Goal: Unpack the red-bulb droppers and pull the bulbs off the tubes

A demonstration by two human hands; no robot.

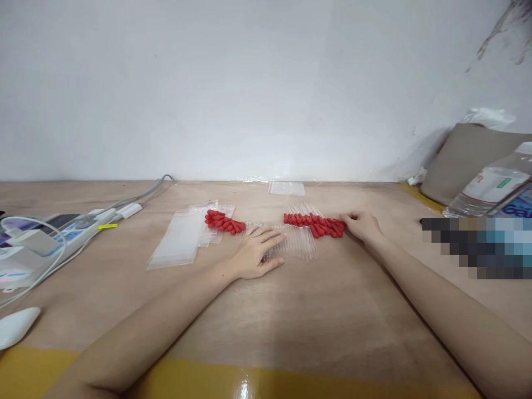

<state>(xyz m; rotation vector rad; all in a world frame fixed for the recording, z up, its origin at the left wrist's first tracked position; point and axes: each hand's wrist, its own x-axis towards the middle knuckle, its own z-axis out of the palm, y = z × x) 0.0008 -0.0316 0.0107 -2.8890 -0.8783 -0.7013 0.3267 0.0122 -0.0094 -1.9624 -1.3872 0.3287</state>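
Observation:
Two rows of clear glass droppers with red rubber bulbs lie on a wooden table. The right row [316, 226] has its bulbs in a line; my right hand [362, 224] rests at its right end, fingers curled against the bulbs. The left bunch of red bulbs [223, 221] lies beside a stack of clear plastic bags [178, 241]. My left hand [256, 252] lies flat with fingers stretched out, pressing on the clear glass tubes [293, 246] between the two groups.
A single clear bag [286, 188] lies near the wall. A power strip with cables [62, 233] and a white mouse [16, 326] are at the left. A plastic water bottle [490, 188] and a tan pouch [465, 158] stand at the right. Yellow tape edges the table front.

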